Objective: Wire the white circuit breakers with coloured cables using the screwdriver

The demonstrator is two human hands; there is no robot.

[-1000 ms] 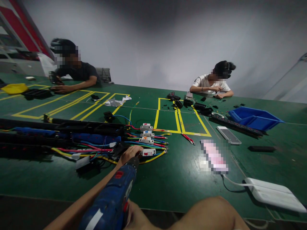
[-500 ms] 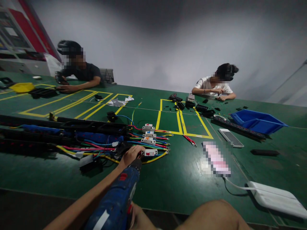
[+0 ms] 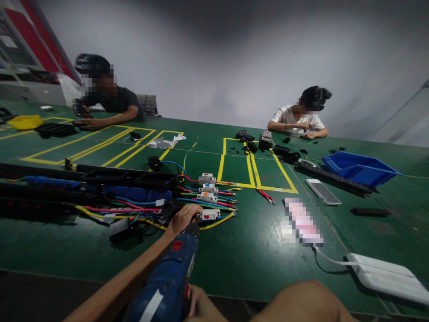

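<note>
My right hand (image 3: 198, 304), cut off by the lower edge, grips a blue power drill (image 3: 167, 273) at its handle. The drill's dark chuck (image 3: 192, 228) points away from me, just below my left hand (image 3: 184, 219). My left hand's fingers close on the left end of a white circuit breaker (image 3: 210, 214) with a red switch; the tool's tip is hidden there. Black housing (image 3: 169, 210) and coloured wires lie beside that hand. Above it, more circuit breakers (image 3: 207, 197) sit in a column, their wires ending in ring terminals (image 3: 234, 208).
Long black power strips (image 3: 50, 190) extend to the left. A pixelated phone (image 3: 303, 221), a white power bank (image 3: 385, 275), a white phone (image 3: 322, 191) and a blue bin (image 3: 362, 169) are on the right. Two people (image 3: 117, 103) work across the green table (image 3: 254, 264).
The drill body has shifted slightly right and down, with my right hand also a little further right. My left hand stays at the same circuit breaker.
</note>
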